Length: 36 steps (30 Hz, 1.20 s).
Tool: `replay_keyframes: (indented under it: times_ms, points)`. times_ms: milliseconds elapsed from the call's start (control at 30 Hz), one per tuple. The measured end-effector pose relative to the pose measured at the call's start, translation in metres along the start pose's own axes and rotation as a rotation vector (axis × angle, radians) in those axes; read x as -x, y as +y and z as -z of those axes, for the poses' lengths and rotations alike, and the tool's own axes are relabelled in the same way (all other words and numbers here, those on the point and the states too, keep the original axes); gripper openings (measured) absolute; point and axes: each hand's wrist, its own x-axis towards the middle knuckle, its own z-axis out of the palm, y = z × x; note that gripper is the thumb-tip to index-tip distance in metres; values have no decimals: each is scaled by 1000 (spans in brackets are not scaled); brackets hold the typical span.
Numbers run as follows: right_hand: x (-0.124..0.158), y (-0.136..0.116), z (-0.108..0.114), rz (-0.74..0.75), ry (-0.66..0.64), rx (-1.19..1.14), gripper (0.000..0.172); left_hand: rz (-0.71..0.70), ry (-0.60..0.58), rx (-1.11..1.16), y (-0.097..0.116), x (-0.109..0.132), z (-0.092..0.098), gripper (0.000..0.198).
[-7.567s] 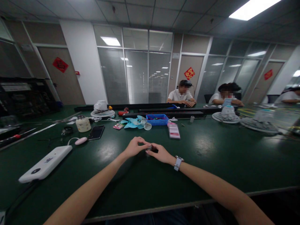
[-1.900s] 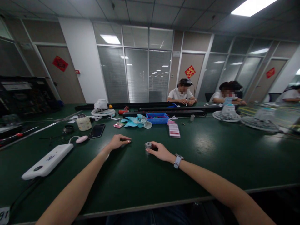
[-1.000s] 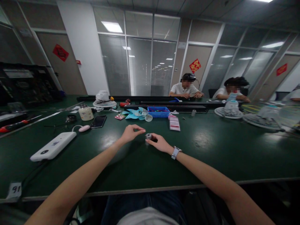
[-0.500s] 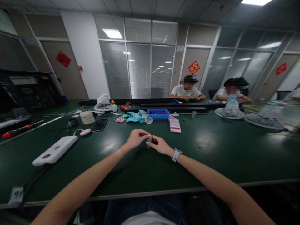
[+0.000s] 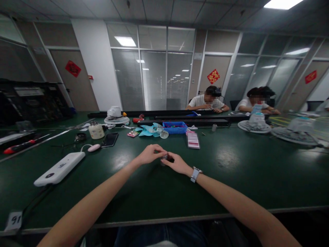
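Observation:
A small grey metallic cylinder (image 5: 163,162) stands upright on the green table in front of me, partly hidden by fingers; I cannot make out its exact kind. My left hand (image 5: 151,154) reaches in from the left, its thumb and fingers closed around the cylinder's upper part. From the other side my right hand (image 5: 179,164) pinches the same cylinder between thumb and fingers, with a watch (image 5: 195,174) on that wrist. The fingertips of both hands meet at the top of the cylinder.
Beyond my hands lie light blue fan blades (image 5: 151,129), a blue bin (image 5: 174,127) and a pink-and-white packet (image 5: 192,139). A power strip (image 5: 60,168), phone (image 5: 110,139) and jar (image 5: 96,130) are at left. Fan parts (image 5: 254,125) stand right; people sit opposite.
The view has tilted up slightly, so everything sits a little lower. Both hands stay on the grey cylinder, with only a small shift of the fingers. A person opposite has moved their hands.

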Motion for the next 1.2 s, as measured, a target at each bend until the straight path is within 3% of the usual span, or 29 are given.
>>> replay_keyframes:
  times_ms: [233,467,800,1033,1200]
  points:
    - [-1,4,0,16,-15,-11,41,4,-12,124,-8,3,-4,23]
    - [-2,5,-2,0,-10,-9,45,-33,-25,105,-19,5,-9,24]
    - [0,-3,0,7,-8,-12,27,67,170,86,-21,3,-16,25]
    - [0,-5,0,-19,-7,2,33,100,286,-61,-19,2,-20,26]
    - [0,-2,0,-13,1,10,36,50,271,-138,-16,3,-18,26]
